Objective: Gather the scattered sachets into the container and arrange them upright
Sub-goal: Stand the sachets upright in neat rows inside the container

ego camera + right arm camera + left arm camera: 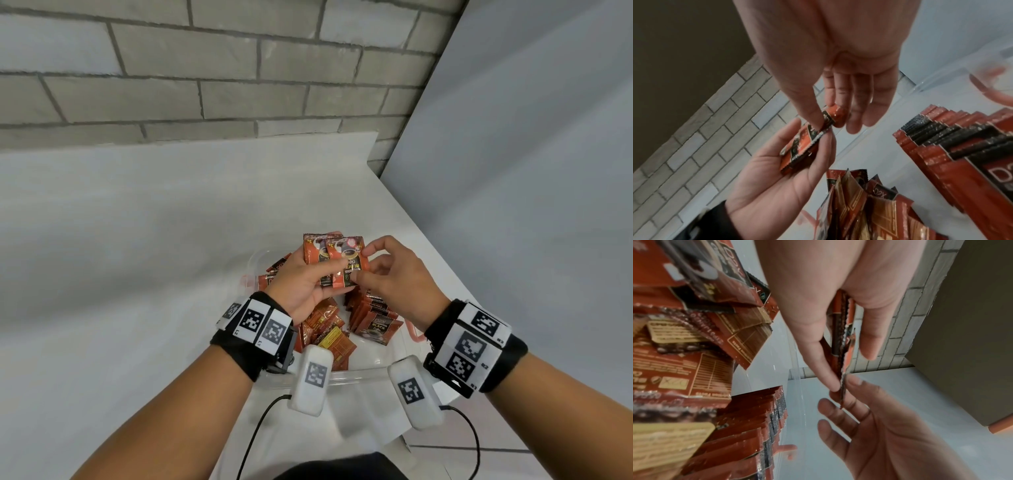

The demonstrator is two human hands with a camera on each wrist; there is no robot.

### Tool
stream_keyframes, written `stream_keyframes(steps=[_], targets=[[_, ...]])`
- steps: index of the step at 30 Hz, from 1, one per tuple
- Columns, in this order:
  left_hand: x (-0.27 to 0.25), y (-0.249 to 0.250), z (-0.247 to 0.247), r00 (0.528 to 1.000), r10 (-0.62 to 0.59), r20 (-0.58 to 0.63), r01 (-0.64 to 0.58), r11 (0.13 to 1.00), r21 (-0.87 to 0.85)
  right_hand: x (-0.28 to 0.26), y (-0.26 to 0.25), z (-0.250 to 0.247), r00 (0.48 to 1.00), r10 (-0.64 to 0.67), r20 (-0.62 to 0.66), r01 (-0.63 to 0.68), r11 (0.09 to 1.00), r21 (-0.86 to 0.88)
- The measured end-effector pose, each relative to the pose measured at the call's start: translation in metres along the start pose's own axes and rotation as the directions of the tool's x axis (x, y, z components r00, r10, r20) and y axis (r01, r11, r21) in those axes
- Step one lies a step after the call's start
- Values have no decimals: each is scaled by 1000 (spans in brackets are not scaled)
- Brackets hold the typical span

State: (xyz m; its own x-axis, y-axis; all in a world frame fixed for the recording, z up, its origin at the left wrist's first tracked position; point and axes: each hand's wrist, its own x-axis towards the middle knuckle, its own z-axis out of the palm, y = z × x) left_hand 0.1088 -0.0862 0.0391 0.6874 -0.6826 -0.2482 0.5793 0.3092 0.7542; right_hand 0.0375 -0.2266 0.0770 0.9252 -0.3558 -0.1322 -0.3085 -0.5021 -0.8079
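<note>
Over a clear plastic container [359, 372], my left hand [322, 270] grips a small stack of orange and black coffee sachets [317, 253], thumb across the front. My right hand [363, 265] pinches the front sachet [346, 250] of that stack between thumb and forefinger. The wrist views show the held sachets [838, 331] [799, 151] edge-on between the fingers. Inside the container, a row of sachets [373, 320] [941, 146] stands upright along the right side. A loose pile of sachets [325, 330] [859, 203] lies at the left.
The container sits on a white table [137, 257], close to its right edge. It has orange clips [416, 334] on its sides. A grey brick wall [205, 85] runs behind and a plain white panel [531, 171] stands to the right. Tiled floor [479, 459] shows below.
</note>
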Motion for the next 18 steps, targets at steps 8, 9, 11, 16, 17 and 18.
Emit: stream_keyframes(steps=[8, 9, 11, 16, 17, 18], targets=[[4, 0, -1, 999, -49, -20, 48, 997, -55, 1, -14, -4, 995, -98, 29, 93, 984, 152], [4, 0, -1, 999, -48, -11, 47, 997, -53, 2, -13, -3, 999, -50, -6, 51, 978, 203], [4, 0, -1, 999, -40, 1, 40, 998, -42, 4, -10, -1, 997, 19, -74, 1, 964, 265], [3, -1, -1, 1000, -20, 17, 20, 1000, 4, 4, -11, -6, 999, -43, -29, 48, 979, 196], [4, -2, -1, 1000, -18, 13, 17, 1000, 7, 5, -10, -8, 999, -34, 1, 33, 984, 174], [4, -2, -1, 1000, -14, 11, 14, 1000, 11, 5, -8, -11, 999, -7, 33, 2, 990, 142]])
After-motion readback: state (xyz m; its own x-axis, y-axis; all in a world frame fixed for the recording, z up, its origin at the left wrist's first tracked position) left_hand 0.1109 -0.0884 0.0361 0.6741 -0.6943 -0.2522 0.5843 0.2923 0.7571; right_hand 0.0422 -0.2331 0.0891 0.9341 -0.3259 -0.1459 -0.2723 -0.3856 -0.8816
